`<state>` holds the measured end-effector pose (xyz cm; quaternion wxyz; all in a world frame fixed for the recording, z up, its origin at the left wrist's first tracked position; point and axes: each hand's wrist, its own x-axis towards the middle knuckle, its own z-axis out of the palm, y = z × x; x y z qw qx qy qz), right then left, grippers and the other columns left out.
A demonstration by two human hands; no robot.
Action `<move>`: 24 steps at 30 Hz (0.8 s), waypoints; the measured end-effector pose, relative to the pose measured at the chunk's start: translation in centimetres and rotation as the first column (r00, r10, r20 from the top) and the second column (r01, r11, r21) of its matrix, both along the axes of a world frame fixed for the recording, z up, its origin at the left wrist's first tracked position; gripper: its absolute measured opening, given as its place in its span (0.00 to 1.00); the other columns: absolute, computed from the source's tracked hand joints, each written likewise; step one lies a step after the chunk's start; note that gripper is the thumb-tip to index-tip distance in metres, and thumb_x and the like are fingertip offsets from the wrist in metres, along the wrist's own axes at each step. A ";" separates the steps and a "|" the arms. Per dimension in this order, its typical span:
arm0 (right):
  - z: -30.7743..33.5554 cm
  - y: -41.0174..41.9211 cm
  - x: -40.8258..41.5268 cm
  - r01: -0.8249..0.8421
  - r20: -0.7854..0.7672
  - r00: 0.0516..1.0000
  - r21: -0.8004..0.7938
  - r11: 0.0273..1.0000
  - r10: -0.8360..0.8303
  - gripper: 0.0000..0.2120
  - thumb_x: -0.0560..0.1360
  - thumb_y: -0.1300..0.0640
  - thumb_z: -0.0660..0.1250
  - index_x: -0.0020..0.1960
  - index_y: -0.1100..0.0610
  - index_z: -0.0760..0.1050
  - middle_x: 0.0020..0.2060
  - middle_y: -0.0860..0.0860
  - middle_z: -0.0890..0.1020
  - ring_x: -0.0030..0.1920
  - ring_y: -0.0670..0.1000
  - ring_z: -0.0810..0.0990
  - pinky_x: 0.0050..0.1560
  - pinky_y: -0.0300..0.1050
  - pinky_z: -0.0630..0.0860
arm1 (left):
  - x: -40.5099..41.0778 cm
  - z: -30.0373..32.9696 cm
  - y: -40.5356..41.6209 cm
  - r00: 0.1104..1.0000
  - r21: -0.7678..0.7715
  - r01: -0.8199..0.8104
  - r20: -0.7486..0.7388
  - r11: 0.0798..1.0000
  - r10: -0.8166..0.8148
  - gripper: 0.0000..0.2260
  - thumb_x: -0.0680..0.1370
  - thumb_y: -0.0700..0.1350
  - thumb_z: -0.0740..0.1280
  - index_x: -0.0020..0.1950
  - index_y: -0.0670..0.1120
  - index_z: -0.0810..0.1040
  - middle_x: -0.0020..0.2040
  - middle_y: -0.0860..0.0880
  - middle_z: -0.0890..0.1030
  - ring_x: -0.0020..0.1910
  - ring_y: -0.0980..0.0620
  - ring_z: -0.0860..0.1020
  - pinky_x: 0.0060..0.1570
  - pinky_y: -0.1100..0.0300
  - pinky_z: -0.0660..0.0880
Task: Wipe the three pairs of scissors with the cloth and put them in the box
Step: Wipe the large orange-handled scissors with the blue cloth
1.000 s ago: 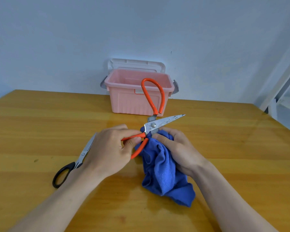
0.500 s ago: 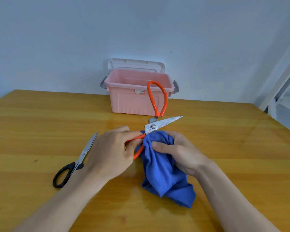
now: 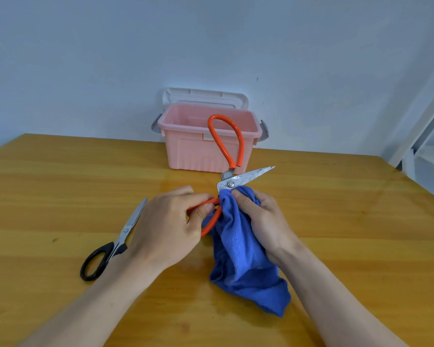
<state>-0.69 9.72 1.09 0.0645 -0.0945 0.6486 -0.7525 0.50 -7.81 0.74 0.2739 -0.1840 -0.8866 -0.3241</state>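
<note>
A blue cloth (image 3: 246,254) drapes onto the worktop (image 3: 361,246), its top bunched in the right hand (image 3: 263,221), whose fingers (image 3: 243,202) press it against the orange-handled scissors (image 3: 232,182) near the pivot. Left of the cloth, the left hand (image 3: 166,226) pinches one orange loop. Further left lie black-handled scissors (image 3: 110,246), apparently closed. Beyond the cloth stands the open pink box (image 3: 186,151), its lid (image 3: 206,97) propped behind.

open box (image 3: 186,156) ahead, black scissors (image 3: 115,244) left
</note>
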 end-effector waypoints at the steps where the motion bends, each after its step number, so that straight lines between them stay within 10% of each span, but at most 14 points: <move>1: -0.1 0.1 -0.1 -0.019 0.020 1.000 -0.017 1.000 0.019 0.14 0.82 0.60 0.60 0.39 0.60 0.77 0.32 0.53 0.81 0.33 0.50 0.81 0.36 0.41 0.77 | 0.0 0.0 0.0 1.000 0.007 -0.004 0.002 1.000 0.004 0.13 0.77 0.55 0.60 0.46 0.54 0.84 0.33 0.54 0.75 0.35 0.52 0.72 0.26 0.57 0.68; 18: -0.4 -0.3 -0.2 0.117 -0.102 0.988 0.044 0.992 -0.112 0.18 0.81 0.56 0.63 0.34 0.56 0.79 0.31 0.54 0.81 0.34 0.52 0.80 0.39 0.44 0.77 | -0.1 -0.1 0.3 0.998 0.043 0.050 -0.042 0.998 -0.048 0.13 0.78 0.52 0.61 0.46 0.51 0.84 0.31 0.55 0.74 0.30 0.55 0.71 0.27 0.62 0.65; 24: -0.3 0.6 -0.7 -0.025 0.007 1.000 -0.015 1.000 0.026 0.09 0.79 0.61 0.64 0.46 0.64 0.79 0.40 0.60 0.80 0.41 0.56 0.79 0.46 0.49 0.76 | 0.0 0.0 0.3 0.999 0.082 -0.019 -0.028 0.996 0.022 0.10 0.77 0.50 0.64 0.47 0.53 0.85 0.32 0.54 0.77 0.36 0.51 0.73 0.31 0.59 0.68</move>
